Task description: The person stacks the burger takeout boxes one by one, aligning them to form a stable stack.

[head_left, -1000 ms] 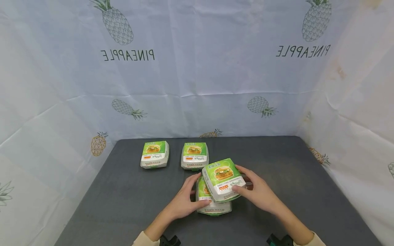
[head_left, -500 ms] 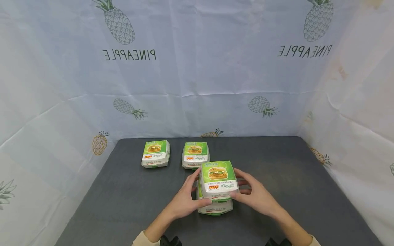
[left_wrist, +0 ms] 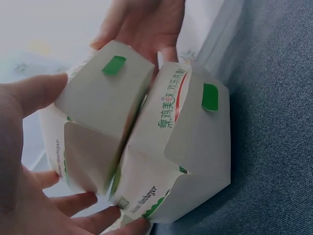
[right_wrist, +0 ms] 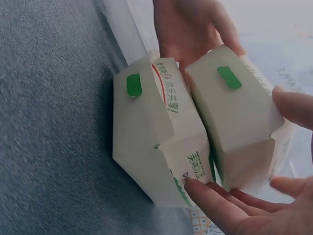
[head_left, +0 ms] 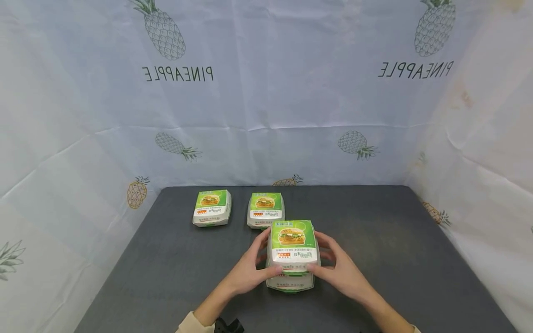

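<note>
**Nearly square, and one nudge from a slip**

From my remote seat, far left first: a lone box (head_left: 211, 208) sits toward the back of the counter (head_left: 175, 277). Next, the left hand (head_left: 247, 273) clamps the upper box (head_left: 293, 245), its fingers (left_wrist: 102, 220) reaching the lower box (head_left: 290, 281). The back box (head_left: 266, 209) stands just behind. Centre stage, the upper box is over the lower box, almost aligned; whether it bears fully, I can't tell. At right, the right hand (head_left: 343, 273) clamps the opposite side. An uneven release could tilt it, I reckon; dragging fingers could skew the lower box.
</note>
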Demonstrator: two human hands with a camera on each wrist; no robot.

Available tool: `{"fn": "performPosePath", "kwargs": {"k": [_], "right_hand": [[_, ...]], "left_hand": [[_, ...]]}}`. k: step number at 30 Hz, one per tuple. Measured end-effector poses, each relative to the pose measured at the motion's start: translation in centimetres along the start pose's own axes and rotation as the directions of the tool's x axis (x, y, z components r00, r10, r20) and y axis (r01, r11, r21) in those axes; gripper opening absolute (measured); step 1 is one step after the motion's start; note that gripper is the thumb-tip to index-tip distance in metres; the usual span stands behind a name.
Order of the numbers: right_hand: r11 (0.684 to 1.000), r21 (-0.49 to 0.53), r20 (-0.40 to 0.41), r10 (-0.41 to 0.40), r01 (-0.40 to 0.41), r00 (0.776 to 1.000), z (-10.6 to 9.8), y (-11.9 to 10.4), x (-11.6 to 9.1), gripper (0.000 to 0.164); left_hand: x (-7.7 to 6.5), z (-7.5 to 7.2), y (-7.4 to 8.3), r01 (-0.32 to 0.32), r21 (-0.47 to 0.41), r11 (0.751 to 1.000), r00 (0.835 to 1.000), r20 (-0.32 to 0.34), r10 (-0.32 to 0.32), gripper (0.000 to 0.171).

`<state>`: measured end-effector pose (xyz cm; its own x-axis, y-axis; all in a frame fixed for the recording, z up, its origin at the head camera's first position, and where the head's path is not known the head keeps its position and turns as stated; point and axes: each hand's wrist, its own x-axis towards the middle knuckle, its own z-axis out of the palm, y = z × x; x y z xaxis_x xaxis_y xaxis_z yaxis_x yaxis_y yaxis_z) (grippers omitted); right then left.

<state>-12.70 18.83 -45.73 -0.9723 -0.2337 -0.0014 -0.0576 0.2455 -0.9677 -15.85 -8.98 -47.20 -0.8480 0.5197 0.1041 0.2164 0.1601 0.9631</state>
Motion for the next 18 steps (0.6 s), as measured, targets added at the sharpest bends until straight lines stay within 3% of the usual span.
{"fn": "performPosePath", "kwargs": {"k": [8,18], "right_hand": [[1.0,-0.009,0.0,0.025,-0.025,1.0,0.44,0.34,-0.16,0.087],[1.0,0.009,0.007,-0.023,0.023,1.0,0.27,0.39,-0.23,0.081]], "left_hand": [[-0.11,-0.06,0.05,0.004,0.014,1.0,1.0,0.017,-0.004,0.088],[0.2,-0.08,-0.19,-0.037,-0.035,0.999,0.999,0.034,0.038,0.087]]}}
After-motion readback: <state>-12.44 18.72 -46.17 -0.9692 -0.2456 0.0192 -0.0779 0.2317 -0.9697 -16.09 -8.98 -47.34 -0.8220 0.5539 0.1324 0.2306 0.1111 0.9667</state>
